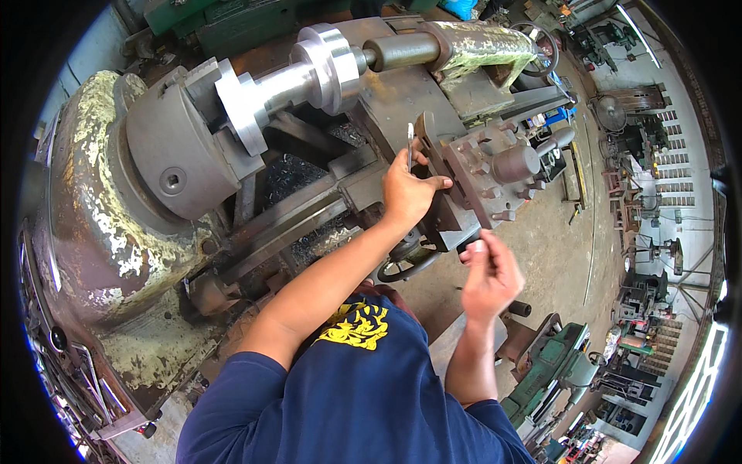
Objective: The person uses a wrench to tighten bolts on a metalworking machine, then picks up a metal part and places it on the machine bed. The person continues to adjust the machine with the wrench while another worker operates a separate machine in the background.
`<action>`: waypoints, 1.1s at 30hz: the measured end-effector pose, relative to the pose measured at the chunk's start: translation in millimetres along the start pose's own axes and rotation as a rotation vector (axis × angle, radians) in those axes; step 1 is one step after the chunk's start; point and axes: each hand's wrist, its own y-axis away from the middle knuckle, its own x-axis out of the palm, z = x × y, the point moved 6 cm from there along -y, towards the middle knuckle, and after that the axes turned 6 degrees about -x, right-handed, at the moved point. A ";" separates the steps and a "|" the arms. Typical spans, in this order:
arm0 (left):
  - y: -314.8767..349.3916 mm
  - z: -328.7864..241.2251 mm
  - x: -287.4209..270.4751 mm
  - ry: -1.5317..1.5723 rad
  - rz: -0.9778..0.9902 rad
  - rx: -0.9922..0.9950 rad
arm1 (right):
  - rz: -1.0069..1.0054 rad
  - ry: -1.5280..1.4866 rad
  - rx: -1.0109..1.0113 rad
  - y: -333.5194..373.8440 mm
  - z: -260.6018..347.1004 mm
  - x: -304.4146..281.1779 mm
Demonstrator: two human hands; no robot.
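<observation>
My left hand (pixel 407 192) is at the near side of the lathe's tool post (pixel 502 170). Its fingers curl around a slim cutting tool (pixel 410 139) with a pale tip, and the thumb reaches toward a dark flat bar (pixel 464 182) on the post. Just nearer to me, my right hand (pixel 492 278) is closed, fingertips and thumb together by the lower end of that bar. What the right fingers hold, if anything, is hidden. Beyond my left hand, a shiny stepped metal workpiece (pixel 282 87) spans from the chuck (pixel 176 147) to the tailstock (pixel 479 52).
Dark metal chips (pixel 294 179) lie in the lathe bed below the workpiece. A handwheel (pixel 408 267) sits under my left forearm. The worn headstock (pixel 89 216) stands at left. A green machine (pixel 545 371) is at lower right, and a fan (pixel 610 114) stands farther off.
</observation>
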 end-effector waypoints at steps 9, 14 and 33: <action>17.7 -11.7 7.3 0.071 0.018 0.061 | 0.443 0.393 -0.261 -92.7 7.1 -3.8; 20.3 -17.5 -0.5 0.002 -0.005 0.258 | 0.502 0.391 -0.216 -101.1 2.7 5.0; 21.0 -10.2 8.5 -0.137 0.058 0.122 | 0.623 0.682 -0.360 -101.0 3.7 22.0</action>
